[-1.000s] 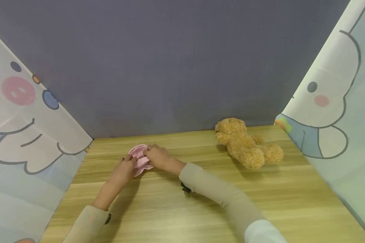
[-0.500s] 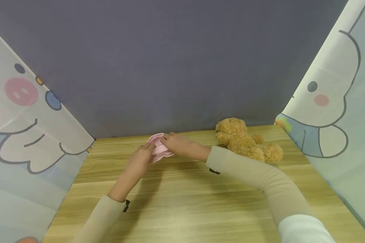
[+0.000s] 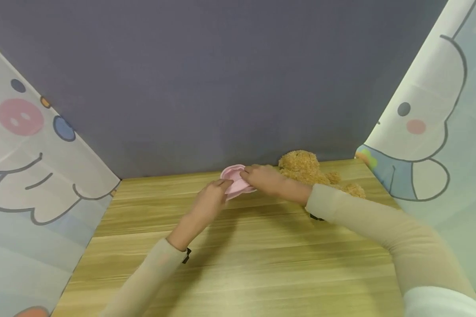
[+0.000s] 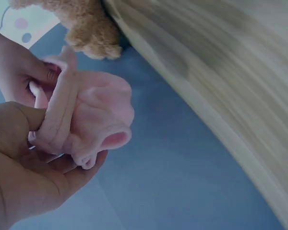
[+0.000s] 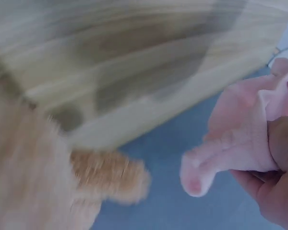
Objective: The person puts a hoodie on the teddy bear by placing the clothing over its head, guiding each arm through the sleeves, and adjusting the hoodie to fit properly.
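A: How does the pink cloth look?

B: Soft and plushy, pale, with a thick rim held wide between two hands. The left wrist view shows a short tube on it, its mouth deeper pink inside, and a tiny loop alongside.

A: What are the hands doing?

B: The left hand pinches one side of the rim, thumb over it and fingers underneath. The right hand pinches the other side (some of its fingers are hidden, so I can't tell how those lie).

A: And where is the cloth?

B: Raised above the table, toward its far edge. The bear is near, on the right; the right wrist view shows a gap between them.

A: Which edges matter?

B: The far one meets the grey wall, though I can't tell how near the cloth is to it. The side edges run along printed sheets, both well apart from the cloth.

A: Room to move?

B: Broad wood stretches left and toward the near side. On the right, the sleeve crosses over, partly hiding the bear.
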Motion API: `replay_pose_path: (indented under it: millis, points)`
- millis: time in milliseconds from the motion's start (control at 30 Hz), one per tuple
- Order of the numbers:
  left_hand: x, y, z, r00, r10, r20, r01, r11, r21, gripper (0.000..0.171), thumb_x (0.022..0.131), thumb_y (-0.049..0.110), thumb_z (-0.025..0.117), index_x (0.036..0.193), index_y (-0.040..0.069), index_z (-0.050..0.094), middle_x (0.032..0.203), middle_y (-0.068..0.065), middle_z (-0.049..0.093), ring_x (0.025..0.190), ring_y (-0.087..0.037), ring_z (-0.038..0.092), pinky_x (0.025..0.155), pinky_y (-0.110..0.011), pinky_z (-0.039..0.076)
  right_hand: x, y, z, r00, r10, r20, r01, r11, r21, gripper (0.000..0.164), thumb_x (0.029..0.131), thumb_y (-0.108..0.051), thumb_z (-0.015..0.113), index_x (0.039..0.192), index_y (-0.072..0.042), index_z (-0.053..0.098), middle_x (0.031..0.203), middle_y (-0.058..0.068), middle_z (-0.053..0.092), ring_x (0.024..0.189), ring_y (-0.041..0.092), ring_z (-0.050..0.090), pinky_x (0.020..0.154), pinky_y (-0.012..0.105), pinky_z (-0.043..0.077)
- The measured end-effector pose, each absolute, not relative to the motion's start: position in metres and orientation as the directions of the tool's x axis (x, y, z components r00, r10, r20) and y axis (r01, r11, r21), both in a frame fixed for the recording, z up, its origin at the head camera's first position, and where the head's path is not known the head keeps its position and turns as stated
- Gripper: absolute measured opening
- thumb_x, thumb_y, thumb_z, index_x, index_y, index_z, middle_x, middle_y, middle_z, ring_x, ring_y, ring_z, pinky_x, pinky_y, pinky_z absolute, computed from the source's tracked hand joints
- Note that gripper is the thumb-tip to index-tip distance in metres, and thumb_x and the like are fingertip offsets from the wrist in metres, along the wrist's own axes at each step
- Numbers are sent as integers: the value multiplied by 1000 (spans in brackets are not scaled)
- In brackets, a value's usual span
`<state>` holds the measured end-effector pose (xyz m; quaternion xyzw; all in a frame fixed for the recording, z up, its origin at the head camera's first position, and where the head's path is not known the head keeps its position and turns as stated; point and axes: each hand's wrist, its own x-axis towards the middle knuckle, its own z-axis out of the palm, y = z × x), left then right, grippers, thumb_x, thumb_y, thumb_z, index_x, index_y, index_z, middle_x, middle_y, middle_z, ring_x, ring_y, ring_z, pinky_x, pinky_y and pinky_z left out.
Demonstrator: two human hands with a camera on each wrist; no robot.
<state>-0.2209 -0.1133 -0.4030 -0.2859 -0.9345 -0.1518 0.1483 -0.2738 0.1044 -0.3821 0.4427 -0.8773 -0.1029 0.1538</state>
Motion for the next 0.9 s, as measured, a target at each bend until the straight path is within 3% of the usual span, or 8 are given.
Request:
replay_pose_path:
  millis: [233,400,567,733,900]
  points:
    - [-236,-74,-385,-760,490,428,601,780,174,51,89,-5,71,138,3,61,142,-15,60,110,-38,68,80,-46,60,-280,146,-350,-529,-789,313,-709,613,347,29,90,-26,73,103,-4,60,93,11,67,76,27,67,58,38,59]
    - [-255,-39,-378,-699,528,483,664,730,161,47,92,-1,69,139,2,60,144,-15,58,119,-36,64,94,-44,56,-294,189,-338,-423,-815,397,-736,565,374,33,84,-19,79,97,-2,54,91,13,68,75,31,68,59,41,59]
    - [-277,-1,-376,-671,564,481,709,677,197,48,94,2,67,141,4,58,149,-15,53,128,-35,59,104,-41,50,-311,240,-337,-303,-829,470,-764,506,400,27,88,-7,74,91,-1,48,83,9,65,64,26,63,54,38,54]
    - [-294,47,-374,-702,597,389,695,694,188,55,96,3,66,148,11,52,156,-9,46,131,-30,56,106,-35,49,-318,286,-339,-329,-818,471,-737,535,414,32,83,-2,76,88,-2,44,74,8,59,53,20,48,44,37,45]
    - [-300,95,-380,-790,567,233,608,773,182,66,97,12,70,156,22,42,163,-2,36,135,-23,53,101,-32,52,-320,318,-353,-369,-809,458,-710,563,422,35,77,-5,79,90,0,47,75,11,61,56,27,56,46,43,50]
